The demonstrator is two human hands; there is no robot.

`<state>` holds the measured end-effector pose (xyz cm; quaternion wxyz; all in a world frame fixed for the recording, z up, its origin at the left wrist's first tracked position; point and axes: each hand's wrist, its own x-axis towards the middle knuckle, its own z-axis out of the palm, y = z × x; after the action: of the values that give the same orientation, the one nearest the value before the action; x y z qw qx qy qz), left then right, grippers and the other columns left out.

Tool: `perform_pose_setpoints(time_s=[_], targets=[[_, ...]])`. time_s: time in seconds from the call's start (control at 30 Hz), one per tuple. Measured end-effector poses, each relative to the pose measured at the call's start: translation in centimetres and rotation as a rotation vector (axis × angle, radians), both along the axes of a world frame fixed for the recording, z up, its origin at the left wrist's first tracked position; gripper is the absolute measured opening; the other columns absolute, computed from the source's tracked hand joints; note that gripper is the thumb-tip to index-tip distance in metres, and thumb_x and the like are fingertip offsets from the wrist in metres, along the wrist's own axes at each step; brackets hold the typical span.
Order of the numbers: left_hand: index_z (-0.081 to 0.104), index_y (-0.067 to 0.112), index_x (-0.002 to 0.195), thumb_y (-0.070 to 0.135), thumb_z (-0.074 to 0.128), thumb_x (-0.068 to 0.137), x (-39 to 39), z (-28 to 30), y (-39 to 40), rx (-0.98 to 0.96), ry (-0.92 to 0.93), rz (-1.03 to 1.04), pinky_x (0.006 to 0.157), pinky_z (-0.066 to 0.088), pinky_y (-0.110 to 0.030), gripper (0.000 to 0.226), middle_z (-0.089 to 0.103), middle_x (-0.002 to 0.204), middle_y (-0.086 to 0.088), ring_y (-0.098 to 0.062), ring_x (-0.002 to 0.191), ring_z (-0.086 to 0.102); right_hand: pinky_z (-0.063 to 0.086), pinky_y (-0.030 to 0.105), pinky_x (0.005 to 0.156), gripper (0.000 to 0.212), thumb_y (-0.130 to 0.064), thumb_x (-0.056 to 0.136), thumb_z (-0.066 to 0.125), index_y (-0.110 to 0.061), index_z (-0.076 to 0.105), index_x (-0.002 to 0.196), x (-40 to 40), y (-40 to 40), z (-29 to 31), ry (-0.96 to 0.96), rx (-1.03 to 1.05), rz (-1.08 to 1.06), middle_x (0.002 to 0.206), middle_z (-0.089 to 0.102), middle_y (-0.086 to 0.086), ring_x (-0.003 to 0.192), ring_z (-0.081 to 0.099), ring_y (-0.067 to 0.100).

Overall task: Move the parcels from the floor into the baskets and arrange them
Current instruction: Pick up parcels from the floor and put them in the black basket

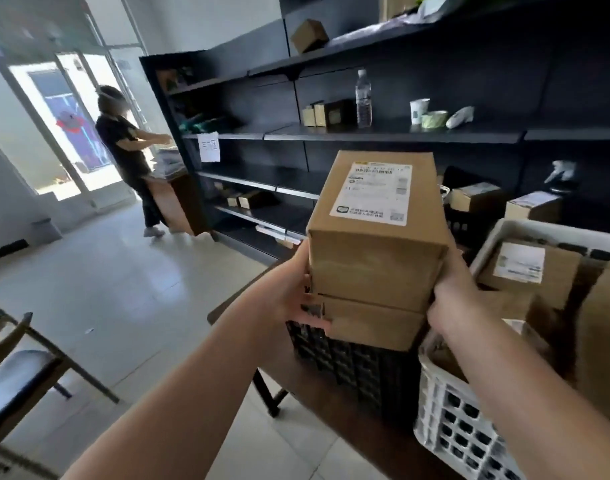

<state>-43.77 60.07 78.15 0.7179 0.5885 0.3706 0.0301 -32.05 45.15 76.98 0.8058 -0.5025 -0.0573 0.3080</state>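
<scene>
A stack of two cardboard parcels is held at the centre of the view, above a black basket (pixel 359 368) that stands on a dark table (pixel 317 393). The upper parcel (pixel 376 233) is the larger one and a white shipping label is seen on its top face; the lower parcel (pixel 372 322) lies directly beneath it, touching it. The stack is gripped from both sides: the left hand (pixel 293 296) is curled round the nine o'clock side, its fingers wrapped onto the near faces of both parcels, and the right hand (pixel 449 299) is pressed to the three o'clock side with its fingers hidden behind the cardboard, so their exact hold cannot be told. Whether the lower parcel rests on the black basket's rim cannot be told. At four o'clock a white basket (pixel 445 410) with a lattice wall is placed just beside the black one, and brown cardboard is seen inside it. At three o'clock a second white basket (pixel 497 237) is filled with parcels, one labelled parcel (pixel 528 268) lying near its far rim. Dark shelves (pixel 383 133) are ranged from ten to two o'clock, on which a water bottle (pixel 363 98), a paper cup (pixel 418 110) and small boxes are kept. At ten o'clock a person (pixel 130 154) is seen standing by the shelf end.
</scene>
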Motion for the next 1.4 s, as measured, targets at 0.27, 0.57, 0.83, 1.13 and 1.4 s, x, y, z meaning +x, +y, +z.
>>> perform_pose_setpoints(time_s=[0.27, 0.57, 0.83, 1.13, 1.4], targets=[[0.064, 0.031, 0.104, 0.084, 0.053, 0.054, 5.6, -2.5, 6.4, -0.039, -0.013, -0.272, 0.066, 0.056, -0.051, 0.074, 0.062, 0.113, -0.006, -0.028, 0.103, 0.058, 0.046, 0.018, 0.036, 0.046, -0.070, 0.078, 0.051, -0.043, 0.068, 0.045, 1.5, 4.1, -1.8, 0.014, -0.119, -0.335, 0.054, 0.069, -0.009, 0.045, 0.065, 0.008], [0.054, 0.034, 0.120, 0.092, 0.053, 0.038, 8.3, -7.3, 11.3, 0.026, 0.074, -0.592, 0.080, 0.048, -0.047, 0.100, 0.058, 0.123, 0.003, -0.023, 0.110, 0.055, 0.050, 0.041, 0.085, 0.031, -0.056, 0.091, 0.041, -0.032, 0.059, 0.084, 1.0, 6.0, -5.9, 0.080, -0.456, -0.507, 0.085, 0.067, -0.005, 0.088, 0.062, 0.019], [0.053, 0.025, 0.113, 0.043, 0.050, 0.091, 7.4, -8.3, 9.9, 0.180, -0.198, -0.316, 0.057, 0.037, -0.016, 0.029, 0.053, 0.088, 0.021, 0.006, 0.075, 0.050, 0.033, 0.039, 0.106, 0.049, -0.048, 0.095, 0.041, -0.018, 0.050, 0.132, -2.1, 3.1, -6.9, 0.019, -0.623, -0.643, 0.135, 0.052, 0.004, 0.119, 0.049, 0.020], [0.058, 0.034, 0.089, 0.027, 0.058, 0.087, 4.4, -9.1, -7.1, 0.652, -0.637, -0.740, 0.062, 0.043, -0.008, 0.008, 0.062, 0.083, 0.014, 0.005, 0.078, 0.056, 0.046, 0.022, 0.066, 0.007, -0.035, 0.087, 0.060, -0.033, 0.064, 0.082, -10.2, -10.1, -7.6, -0.351, -0.883, -0.583, 0.079, 0.067, -0.012, 0.077, 0.063, 0.003], [0.053, 0.026, 0.115, 0.037, 0.047, 0.087, 1.4, -16.5, -32.6, 1.233, -0.578, -1.259, 0.079, 0.044, -0.029, 0.031, 0.061, 0.110, 0.005, -0.016, 0.101, 0.055, 0.045, 0.026, 0.080, 0.032, -0.040, 0.086, 0.055, -0.025, 0.055, 0.115, -16.9, -32.3, -12.3, -0.465, -1.695, -0.396, 0.108, 0.060, -0.006, 0.101, 0.055, 0.015]])
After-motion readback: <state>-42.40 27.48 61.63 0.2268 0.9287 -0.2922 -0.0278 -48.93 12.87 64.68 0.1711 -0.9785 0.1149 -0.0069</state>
